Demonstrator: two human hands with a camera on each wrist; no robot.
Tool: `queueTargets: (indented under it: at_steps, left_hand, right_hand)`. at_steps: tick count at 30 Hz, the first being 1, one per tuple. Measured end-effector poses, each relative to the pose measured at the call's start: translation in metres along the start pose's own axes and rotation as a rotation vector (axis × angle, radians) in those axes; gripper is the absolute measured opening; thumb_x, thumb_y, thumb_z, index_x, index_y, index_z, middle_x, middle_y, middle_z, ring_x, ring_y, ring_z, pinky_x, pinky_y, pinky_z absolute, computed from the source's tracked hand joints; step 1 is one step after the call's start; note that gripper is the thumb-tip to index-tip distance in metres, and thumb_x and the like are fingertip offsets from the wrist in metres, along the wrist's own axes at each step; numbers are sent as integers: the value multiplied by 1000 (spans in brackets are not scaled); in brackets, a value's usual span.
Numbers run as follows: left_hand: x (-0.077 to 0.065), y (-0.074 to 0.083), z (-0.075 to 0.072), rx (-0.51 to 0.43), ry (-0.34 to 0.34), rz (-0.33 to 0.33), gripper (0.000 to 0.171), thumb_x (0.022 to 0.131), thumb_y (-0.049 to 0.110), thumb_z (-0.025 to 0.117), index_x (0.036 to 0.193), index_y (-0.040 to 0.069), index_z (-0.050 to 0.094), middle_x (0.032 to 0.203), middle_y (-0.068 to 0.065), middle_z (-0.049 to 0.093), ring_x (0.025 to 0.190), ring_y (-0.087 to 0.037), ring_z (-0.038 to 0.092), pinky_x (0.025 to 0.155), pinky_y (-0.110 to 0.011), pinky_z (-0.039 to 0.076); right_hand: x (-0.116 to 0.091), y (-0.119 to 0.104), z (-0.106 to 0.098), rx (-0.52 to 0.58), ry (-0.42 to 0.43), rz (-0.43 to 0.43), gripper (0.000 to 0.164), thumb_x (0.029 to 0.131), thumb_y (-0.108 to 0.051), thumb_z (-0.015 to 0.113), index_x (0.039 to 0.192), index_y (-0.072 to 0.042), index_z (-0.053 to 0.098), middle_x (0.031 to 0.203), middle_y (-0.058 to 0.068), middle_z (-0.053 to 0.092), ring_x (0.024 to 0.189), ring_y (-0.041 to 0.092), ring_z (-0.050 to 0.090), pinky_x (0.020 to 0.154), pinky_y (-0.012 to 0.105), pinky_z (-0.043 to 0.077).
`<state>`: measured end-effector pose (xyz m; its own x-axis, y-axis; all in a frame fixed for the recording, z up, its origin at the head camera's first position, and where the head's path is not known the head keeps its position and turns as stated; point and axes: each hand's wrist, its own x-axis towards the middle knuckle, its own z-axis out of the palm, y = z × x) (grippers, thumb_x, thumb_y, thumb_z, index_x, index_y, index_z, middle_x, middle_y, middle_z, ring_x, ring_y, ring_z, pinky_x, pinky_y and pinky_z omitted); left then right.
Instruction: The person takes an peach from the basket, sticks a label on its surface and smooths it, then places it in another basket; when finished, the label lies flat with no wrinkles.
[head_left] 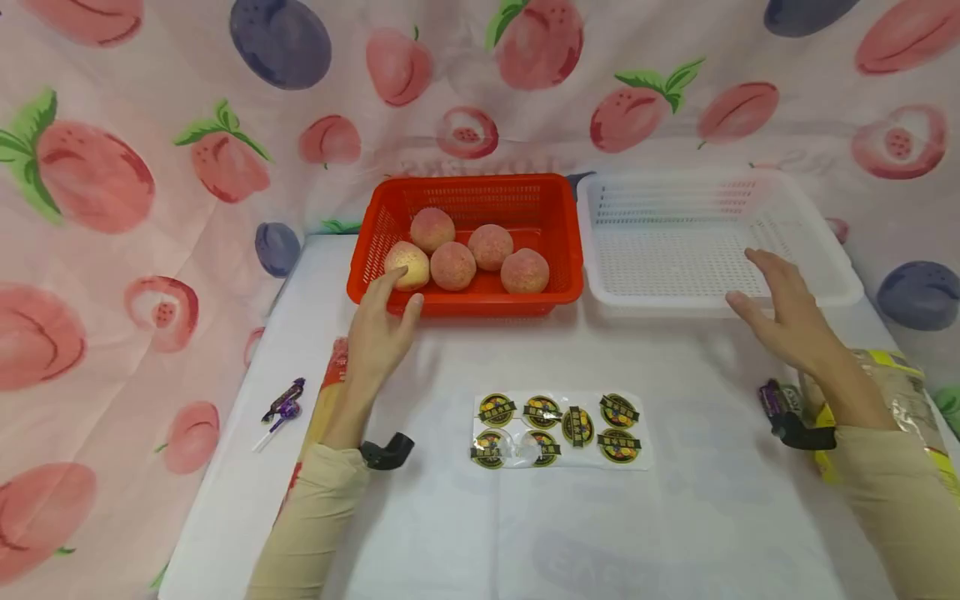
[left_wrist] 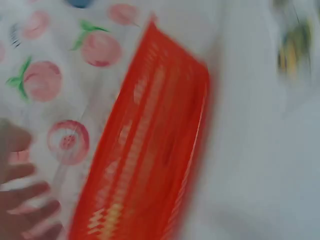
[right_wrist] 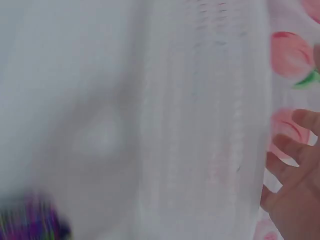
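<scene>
My left hand (head_left: pixel 378 337), fingers spread and empty, overlaps the front left corner of a red plastic basket (head_left: pixel 480 302). Its fingertips appear right beside a yellowish peach (head_left: pixel 408 260), and several pinker peaches such as this one (head_left: pixel 525 271) lie in the same basket. On the other side, my right hand (head_left: pixel 795 321) is also empty, over the front right part of a white plastic basket (head_left: pixel 652 258) that holds nothing. In the right wrist view its fingers (right_wrist: pixel 287 145) are apart and loosely bent. The left wrist view is blurred, with the red basket's side (left_wrist: pixel 155 125) filling its middle.
A white sheet (head_left: pixel 581 460) with several round fruit stickers lies in front of the baskets. Purple-wrapped candies (head_left: pixel 283 402) are at the left. A yellow and red packet (head_left: pixel 322 412) is partly under the left forearm; a yellow-edged bag (head_left: pixel 900 392) lies by the right one.
</scene>
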<state>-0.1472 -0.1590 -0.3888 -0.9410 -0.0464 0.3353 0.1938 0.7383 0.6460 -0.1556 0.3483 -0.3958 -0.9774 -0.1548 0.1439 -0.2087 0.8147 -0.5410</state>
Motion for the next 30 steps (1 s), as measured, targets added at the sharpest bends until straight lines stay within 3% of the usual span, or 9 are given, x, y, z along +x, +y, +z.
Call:
queueTargets:
  at_steps: [3,5,8,12,14,18,25,30]
  left_hand:
    - [-18,11,18,-451,168,-151,30,88,26,53,114,11,54,109,-5,60,98,-23,57,82,-38,46]
    - [-31,19,30,-751,214,-286,24,89,20,52,110,7,53,103,-9,61,96,-30,57,80,-39,47]
    - [-47,29,48,-1130,196,-496,25,90,16,48,112,4,46,101,-10,58,107,-37,51,83,-40,45]
    - [-53,37,66,-1483,183,-699,31,90,15,46,118,7,36,110,-7,52,119,-34,42,91,-39,40]
    - [-51,38,71,-1587,223,-745,32,90,16,47,119,10,33,117,-10,47,119,-30,42,96,-39,37]
    - [-42,39,77,-1692,334,-778,39,89,15,49,124,10,31,125,-13,41,116,-25,44,104,-44,30]
    - [-25,49,83,-1807,451,-784,32,87,7,51,116,11,37,103,-5,46,105,-22,47,102,-45,33]
    - [-19,50,88,-1849,491,-796,27,85,3,52,107,14,40,101,-5,42,104,-22,44,97,-42,40]
  right_hand:
    - [1,-12,3,190,63,7,57,89,-24,51,139,-23,23,144,8,24,134,25,19,108,50,14]
    - [2,-22,7,259,89,15,53,89,-22,51,137,-23,28,141,3,30,132,16,26,109,36,20]
    - [8,-36,14,336,104,14,49,90,-21,51,135,-20,32,138,2,35,128,7,31,105,20,27]
    - [20,-55,26,439,114,3,46,89,-18,52,132,-15,35,133,6,39,125,11,36,99,15,33]
    - [27,-65,33,486,127,10,45,89,-18,53,131,-15,37,130,8,40,124,14,37,95,15,36]
    - [39,-92,51,573,147,35,44,88,-18,54,129,-16,40,127,9,43,122,18,40,92,16,39]
    - [66,-143,77,688,113,64,42,87,-22,56,126,-18,42,124,6,46,120,21,43,99,39,38]
    - [87,-173,95,739,49,135,44,87,-22,55,127,-15,40,128,8,44,121,20,42,101,38,37]
